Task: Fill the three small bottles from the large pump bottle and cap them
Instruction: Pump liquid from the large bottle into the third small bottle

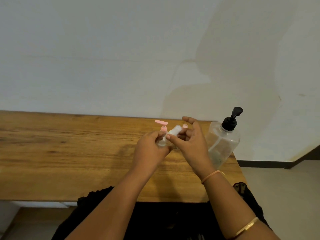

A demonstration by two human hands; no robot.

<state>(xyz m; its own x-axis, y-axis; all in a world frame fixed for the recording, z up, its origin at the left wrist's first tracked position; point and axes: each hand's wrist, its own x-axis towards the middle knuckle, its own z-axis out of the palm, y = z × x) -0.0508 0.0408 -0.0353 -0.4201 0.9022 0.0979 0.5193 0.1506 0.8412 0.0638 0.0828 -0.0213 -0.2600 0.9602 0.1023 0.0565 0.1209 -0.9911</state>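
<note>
Left hand (152, 148) grips the pink-pump bottle (162, 136) upright; right hand (190, 144) pinches a small bottle (174, 131), tilted toward the large pump bottle (223, 142) on its right

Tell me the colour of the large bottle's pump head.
Black pump head, clearest in the head view.

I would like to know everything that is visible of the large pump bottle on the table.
The large pump bottle is of clear, faceted plastic with a black pump head on top. It stands upright on the wooden table, near its right edge. Its fill level is hard to tell. The right hand, just left of it, hides its lower left side; no hand grips it.
</note>
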